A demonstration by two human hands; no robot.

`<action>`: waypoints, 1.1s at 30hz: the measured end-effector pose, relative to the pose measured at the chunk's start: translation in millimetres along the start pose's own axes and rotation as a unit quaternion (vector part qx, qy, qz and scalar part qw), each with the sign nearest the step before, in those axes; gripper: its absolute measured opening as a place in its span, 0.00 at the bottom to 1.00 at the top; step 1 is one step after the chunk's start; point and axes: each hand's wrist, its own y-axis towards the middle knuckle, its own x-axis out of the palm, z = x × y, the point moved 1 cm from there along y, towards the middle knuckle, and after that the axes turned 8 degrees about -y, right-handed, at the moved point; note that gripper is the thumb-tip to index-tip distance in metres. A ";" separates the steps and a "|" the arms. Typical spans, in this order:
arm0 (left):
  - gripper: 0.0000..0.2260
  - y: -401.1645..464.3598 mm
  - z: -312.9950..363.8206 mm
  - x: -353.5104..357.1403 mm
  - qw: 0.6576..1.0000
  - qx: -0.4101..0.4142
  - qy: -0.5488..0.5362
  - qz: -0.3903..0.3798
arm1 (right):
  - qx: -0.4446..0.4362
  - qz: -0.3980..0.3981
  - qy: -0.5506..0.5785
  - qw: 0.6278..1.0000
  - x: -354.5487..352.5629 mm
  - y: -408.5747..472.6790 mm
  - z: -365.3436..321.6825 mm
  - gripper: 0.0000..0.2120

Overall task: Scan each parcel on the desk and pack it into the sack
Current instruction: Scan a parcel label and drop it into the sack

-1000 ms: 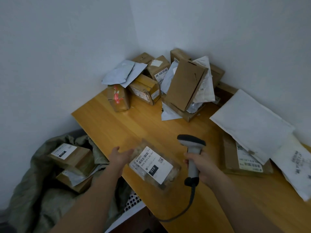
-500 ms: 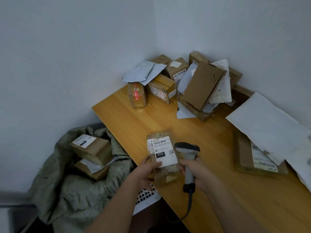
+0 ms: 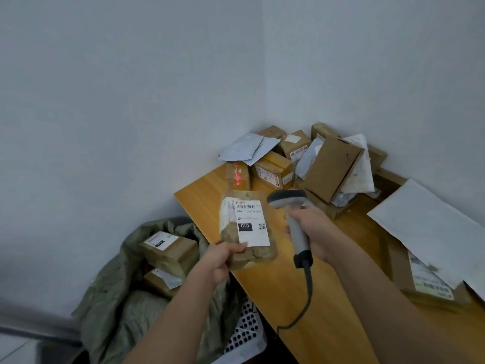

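Observation:
My left hand (image 3: 223, 261) grips the lower edge of a flat clear-wrapped parcel (image 3: 246, 227) and holds it upright above the desk's left edge, its white label with a barcode and "010" facing me. My right hand (image 3: 315, 232) is wrapped round the handle of a grey barcode scanner (image 3: 288, 203), whose head sits just right of the label's top. A black cable hangs from the scanner. The green sack (image 3: 118, 298) lies open on the floor at the left, with two labelled cardboard boxes (image 3: 168, 250) inside.
The wooden desk (image 3: 288, 298) stands in a white-walled corner. Several cardboard boxes and grey mailers (image 3: 301, 164) are piled at the back. A large white envelope (image 3: 433, 232) over a flat box (image 3: 430, 285) lies at the right. A perforated white basket (image 3: 244, 334) sits under the desk's edge.
My left hand has picked the flat parcel off the desk and raised it upright. The scanner has come up beside its label. My view has swung left.

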 end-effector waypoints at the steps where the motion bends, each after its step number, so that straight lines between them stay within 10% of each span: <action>1: 0.39 1.3 6.9 -4.5 1.000 0.018 -0.025 0.007 | -0.021 -0.010 -0.021 1.000 2.5 -6.9 -13.7 0.12; 11: 0.40 -10.3 63.8 -29.6 0.978 0.143 -0.130 0.081 | -0.144 -0.110 -0.109 0.977 34.3 -69.0 -87.7 0.11; 33: 0.31 12.3 50.9 -87.6 0.968 0.082 -0.186 0.144 | -0.144 -0.188 -0.112 0.965 48.2 -57.4 -100.6 0.15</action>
